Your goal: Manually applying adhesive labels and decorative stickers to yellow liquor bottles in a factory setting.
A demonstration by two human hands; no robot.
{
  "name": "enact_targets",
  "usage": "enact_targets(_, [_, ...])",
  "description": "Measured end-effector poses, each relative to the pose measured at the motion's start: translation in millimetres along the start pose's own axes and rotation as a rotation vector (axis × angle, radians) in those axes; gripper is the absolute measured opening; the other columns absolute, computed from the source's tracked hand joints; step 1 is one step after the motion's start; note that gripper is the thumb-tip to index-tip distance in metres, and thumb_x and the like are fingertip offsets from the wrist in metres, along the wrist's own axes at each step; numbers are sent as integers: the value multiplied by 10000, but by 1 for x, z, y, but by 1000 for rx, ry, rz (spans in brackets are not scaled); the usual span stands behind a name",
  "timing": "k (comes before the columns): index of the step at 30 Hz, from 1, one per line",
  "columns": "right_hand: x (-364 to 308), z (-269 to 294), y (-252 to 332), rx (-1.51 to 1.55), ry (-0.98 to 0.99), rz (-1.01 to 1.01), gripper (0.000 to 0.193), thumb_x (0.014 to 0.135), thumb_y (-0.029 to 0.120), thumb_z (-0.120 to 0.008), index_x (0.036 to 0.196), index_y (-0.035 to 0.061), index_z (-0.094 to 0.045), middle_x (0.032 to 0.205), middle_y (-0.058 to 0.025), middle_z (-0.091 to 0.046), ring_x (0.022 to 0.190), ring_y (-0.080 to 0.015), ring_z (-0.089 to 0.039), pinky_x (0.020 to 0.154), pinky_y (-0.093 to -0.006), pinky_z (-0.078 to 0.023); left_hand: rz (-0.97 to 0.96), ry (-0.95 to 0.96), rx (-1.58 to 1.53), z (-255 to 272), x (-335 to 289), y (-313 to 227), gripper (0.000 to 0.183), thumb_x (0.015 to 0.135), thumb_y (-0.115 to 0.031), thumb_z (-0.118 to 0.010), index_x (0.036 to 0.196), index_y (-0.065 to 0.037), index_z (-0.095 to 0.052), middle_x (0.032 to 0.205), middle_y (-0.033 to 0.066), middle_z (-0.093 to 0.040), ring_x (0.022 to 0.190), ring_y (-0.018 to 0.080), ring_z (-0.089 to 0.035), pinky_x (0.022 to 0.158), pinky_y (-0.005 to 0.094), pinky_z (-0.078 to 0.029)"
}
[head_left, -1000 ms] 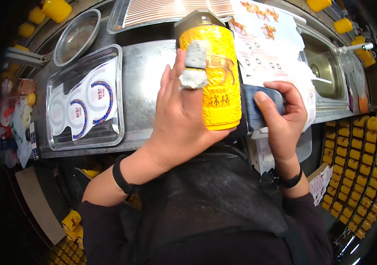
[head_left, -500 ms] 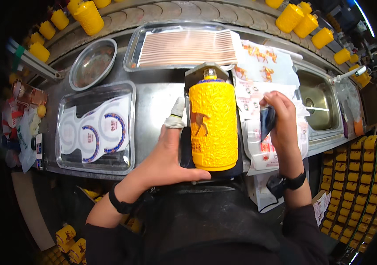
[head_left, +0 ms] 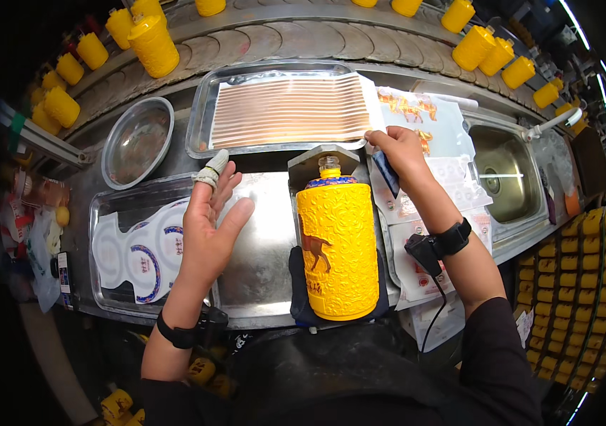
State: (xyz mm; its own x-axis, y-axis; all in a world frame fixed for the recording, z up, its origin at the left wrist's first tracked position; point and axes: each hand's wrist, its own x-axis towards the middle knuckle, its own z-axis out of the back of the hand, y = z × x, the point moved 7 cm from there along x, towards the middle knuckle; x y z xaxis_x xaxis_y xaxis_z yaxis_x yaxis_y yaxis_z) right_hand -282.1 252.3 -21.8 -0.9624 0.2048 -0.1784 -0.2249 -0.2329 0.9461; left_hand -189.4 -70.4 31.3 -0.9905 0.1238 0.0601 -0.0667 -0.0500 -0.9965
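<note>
A yellow embossed bottle point(head_left: 338, 248) with a brown horse figure lies back on a dark padded rest point(head_left: 298, 284), its clear neck against a grey metal bracket point(head_left: 301, 170). My left hand point(head_left: 212, 213) is off the bottle, fingers spread, holding nothing; a whitish wrap covers one fingertip. My right hand point(head_left: 399, 149) pinches near the lower right corner of a sheet with brown stripes point(head_left: 288, 110), which lies in a metal tray point(head_left: 200, 135). From the same hand hangs a dark blue flat piece point(head_left: 386, 175), perhaps a scraper or cloth. Whether the fingertips grip the sheet I cannot tell.
A second tray point(head_left: 104, 287) with curved blue-patterned labels lies at left, a round metal bowl point(head_left: 111, 160) behind it. Decal sheets point(head_left: 452, 177) and a sink point(head_left: 505, 170) are at right. Yellow bottles line the far conveyor point(head_left: 288, 46); more are stacked at lower right point(head_left: 587, 284).
My left hand has let go of the bottle and moved up and left, opening. My right hand has reached forward and left to the striped sheet's corner, still with the blue piece.
</note>
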Motion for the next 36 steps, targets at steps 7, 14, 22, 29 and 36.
enact_targets(7, [-18, -2, 0, 180, 78, -142, 204, 841, 191, -703, 815, -10, -682, 721, -10, -638, 606, -54, -528, 566, -201, -401, -52, -52, -48, 6, 19, -8, 608, 874, -103, -653, 1403, 25, -382, 1394, 228, -456, 1252, 273, -514, 1056, 385, -391])
enact_targets(14, [-29, -10, 74, -212, 44, 385, 228, 849, 202, -695, 758, 0, -641, 631, 15, -581, 584, -36, -488, 530, -221, -378, -194, 41, -4, -42, 75, -61, 414, 933, -162, -609, 1293, 18, -514, 1097, 148, -642, 1017, 157, -612, 907, 276, -469])
enact_targets(22, [-63, -2, 146, -107, 156, 621, 211, 874, 206, -675, 830, 0, -670, 687, 31, -598, 625, -26, -511, 551, -195, -389, -216, 544, 62, -108, 112, -71, 298, 981, -287, -544, 1109, -29, -622, 856, 12, -637, 758, 82, -604, 696, 221, -489])
enact_targets(29, [-137, 52, 96, 212, 117, 217, 206, 863, 236, -673, 820, 41, -622, 661, 20, -551, 483, -14, -455, 444, -169, -318, -269, 322, 200, -41, 24, -97, 301, 921, -174, -613, 1175, -13, -613, 825, 12, -630, 752, 83, -596, 704, 225, -483])
enact_targets(36, [-212, 84, 31, 224, 171, -29, 176, 926, 179, -577, 833, 31, -589, 682, 5, -546, 481, -35, -428, 454, -174, -326, -125, 198, 109, -32, -48, -86, 417, 838, -64, -674, 1234, 31, -585, 810, 19, -622, 737, 84, -586, 709, 228, -466])
